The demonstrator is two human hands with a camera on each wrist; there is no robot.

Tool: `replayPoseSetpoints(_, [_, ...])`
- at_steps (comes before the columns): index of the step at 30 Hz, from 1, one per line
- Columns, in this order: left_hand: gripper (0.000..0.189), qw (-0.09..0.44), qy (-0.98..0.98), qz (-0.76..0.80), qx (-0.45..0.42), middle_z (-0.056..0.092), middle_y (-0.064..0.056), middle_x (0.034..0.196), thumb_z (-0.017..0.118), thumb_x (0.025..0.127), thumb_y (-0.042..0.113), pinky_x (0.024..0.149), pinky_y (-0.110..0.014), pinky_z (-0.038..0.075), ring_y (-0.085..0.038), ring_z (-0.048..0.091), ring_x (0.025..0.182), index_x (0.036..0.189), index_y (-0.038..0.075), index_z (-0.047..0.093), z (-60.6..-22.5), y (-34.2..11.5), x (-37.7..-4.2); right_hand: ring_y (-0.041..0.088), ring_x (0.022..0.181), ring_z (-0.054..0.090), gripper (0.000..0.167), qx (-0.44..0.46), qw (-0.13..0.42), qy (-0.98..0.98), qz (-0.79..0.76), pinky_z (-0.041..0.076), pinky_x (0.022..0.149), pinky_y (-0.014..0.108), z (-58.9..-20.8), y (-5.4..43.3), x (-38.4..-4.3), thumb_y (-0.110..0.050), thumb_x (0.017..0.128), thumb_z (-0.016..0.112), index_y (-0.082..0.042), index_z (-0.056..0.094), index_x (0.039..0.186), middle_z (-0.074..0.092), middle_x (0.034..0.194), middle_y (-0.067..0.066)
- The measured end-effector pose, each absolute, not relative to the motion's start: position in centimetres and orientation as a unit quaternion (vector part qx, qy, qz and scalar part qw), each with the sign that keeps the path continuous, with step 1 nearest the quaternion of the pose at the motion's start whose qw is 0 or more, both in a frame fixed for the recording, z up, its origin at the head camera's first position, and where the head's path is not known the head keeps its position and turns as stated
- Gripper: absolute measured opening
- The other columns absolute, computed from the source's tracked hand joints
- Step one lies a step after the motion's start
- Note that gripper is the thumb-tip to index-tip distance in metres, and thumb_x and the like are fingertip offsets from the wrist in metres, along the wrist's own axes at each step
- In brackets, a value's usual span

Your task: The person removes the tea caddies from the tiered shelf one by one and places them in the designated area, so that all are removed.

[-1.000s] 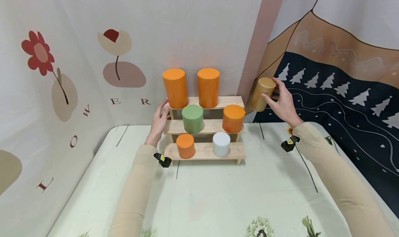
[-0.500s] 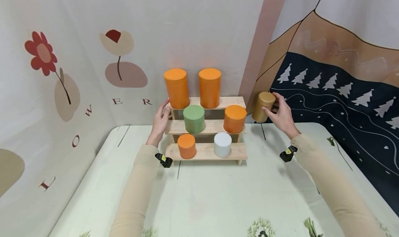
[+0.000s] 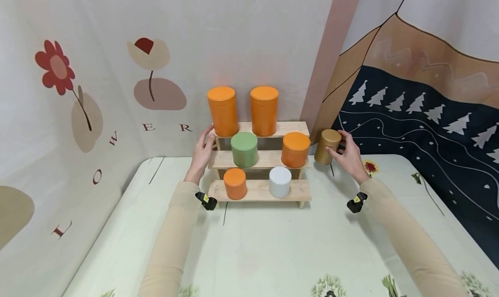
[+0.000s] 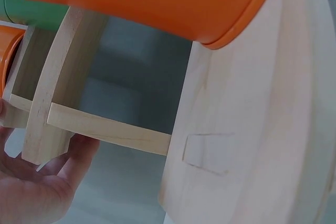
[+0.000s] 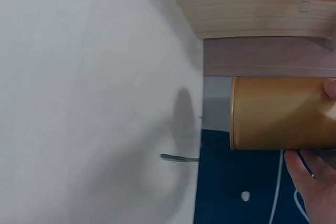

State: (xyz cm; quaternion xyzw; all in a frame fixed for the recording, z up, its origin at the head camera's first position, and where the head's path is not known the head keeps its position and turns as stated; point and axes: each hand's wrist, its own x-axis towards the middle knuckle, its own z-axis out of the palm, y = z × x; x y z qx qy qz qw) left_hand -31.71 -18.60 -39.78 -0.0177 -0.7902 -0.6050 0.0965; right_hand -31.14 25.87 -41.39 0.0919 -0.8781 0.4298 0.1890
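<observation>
My left hand (image 3: pixel 201 151) grips the left side of a three-step wooden display stand (image 3: pixel 269 159); in the left wrist view, its fingers (image 4: pixel 79 158) curl round the end of a board. To the right of the stand, my right hand (image 3: pixel 350 157) holds an upright gold canister (image 3: pixel 325 148) between thumb and fingers. The right wrist view shows the canister's base (image 5: pixel 233 114) just short of the tabletop. Two tall orange canisters (image 3: pixel 223 115) stand on the top step. A green tin (image 3: pixel 244 151) and an orange tin (image 3: pixel 295 151) share the middle step.
On the bottom step sit a small orange tin (image 3: pixel 235 186) and a white tin (image 3: pixel 280 184). A pale cloth printed with plants covers the table (image 3: pixel 265 240). Behind the stand hangs a printed curtain (image 3: pixel 238 41), with a dark tree-patterned cloth (image 3: pixel 413 128) at right.
My right hand has lowered the gold canister beside the stand, straightening it from a tilt to upright. My left hand keeps its place on the stand. The head view has shifted slightly left.
</observation>
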Motion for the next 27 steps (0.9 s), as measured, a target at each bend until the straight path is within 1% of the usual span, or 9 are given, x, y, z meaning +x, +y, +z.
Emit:
replayPoseSetpoints(8, [0.053, 0.099, -0.792, -0.603, -0.020, 0.030, -0.004, 0.154, 0.038, 0.100, 0.053, 0.109, -0.052, 0.029, -0.030, 0.038, 0.134, 0.150, 0.034, 0.034, -39.7, -18.7, -31.9, 0.047, 0.120, 0.047, 0.069, 0.078, 0.178, -0.873, 0.448, 0.045, 0.094, 0.054, -42.6, 25.7, -31.2, -0.007, 0.087, 0.072, 0.004, 0.030, 0.140, 0.041, 0.136, 0.029])
replayPoseSetpoints(13, [0.054, 0.099, -0.790, -0.604, -0.027, 0.031, -0.004, 0.154, 0.039, 0.101, 0.051, 0.107, -0.050, 0.032, -0.030, 0.040, 0.132, 0.151, 0.032, 0.033, -39.9, -18.7, -31.9, 0.046, 0.116, 0.049, 0.068, 0.069, 0.165, -0.878, 0.445, 0.046, 0.093, 0.055, -43.3, 25.5, -31.0, -0.005, 0.086, 0.072, 0.005, 0.030, 0.139, 0.041, 0.134, 0.030])
replayPoseSetpoints(20, [0.053, 0.104, -0.780, -0.616, -0.042, 0.031, -0.005, 0.154, 0.038, 0.102, 0.048, 0.102, -0.043, 0.041, -0.032, 0.048, 0.126, 0.151, 0.028, 0.033, -40.0, -18.7, -31.8, 0.045, 0.119, 0.046, 0.068, 0.063, 0.147, -0.872, 0.463, 0.045, 0.095, 0.054, -44.2, 25.7, -30.9, -0.005, 0.087, 0.070, 0.005, 0.028, 0.140, 0.039, 0.137, 0.030])
replayPoseSetpoints(27, [0.053, 0.098, -0.782, -0.614, -0.038, 0.029, -0.004, 0.155, 0.038, 0.102, 0.048, 0.103, -0.044, 0.040, -0.031, 0.046, 0.128, 0.151, 0.030, 0.032, -40.0, -18.7, -31.8, 0.043, 0.119, 0.046, 0.070, 0.066, 0.156, -0.866, 0.470, 0.045, 0.095, 0.054, -44.7, 25.8, -30.7, -0.006, 0.087, 0.071, 0.003, 0.028, 0.141, 0.040, 0.136, 0.028])
